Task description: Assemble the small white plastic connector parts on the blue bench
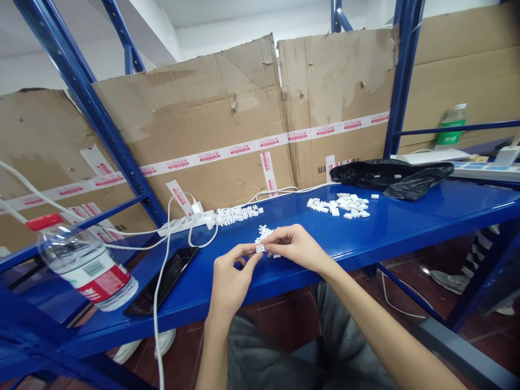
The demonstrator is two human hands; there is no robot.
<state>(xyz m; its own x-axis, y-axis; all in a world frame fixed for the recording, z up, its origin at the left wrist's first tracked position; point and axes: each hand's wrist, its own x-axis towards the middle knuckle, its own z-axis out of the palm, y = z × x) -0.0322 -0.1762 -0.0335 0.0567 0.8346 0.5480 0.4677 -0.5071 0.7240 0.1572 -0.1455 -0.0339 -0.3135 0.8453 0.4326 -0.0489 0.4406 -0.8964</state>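
Observation:
Between the fingertips of both hands is a small white plastic piece [260, 248] with square openings in its face. My left hand [234, 273] pinches it from the left, and my right hand [296, 246] closes on it from the right. Just behind the fingers lies a small heap of white pieces [263, 232], partly hidden by my right hand. Farther back on the blue table [284, 208] are a pile of small white parts [238, 215] at left and a pile of white blocks [345, 205] at right.
A black tray [170, 279] and a red-capped water bottle [91, 265] stand at left, with a white cable [160, 281] hanging across. A power strip [187, 221] lies behind. At back right is a black plastic bag [394, 176]. Cardboard sheets [203, 108] wall the rear edge.

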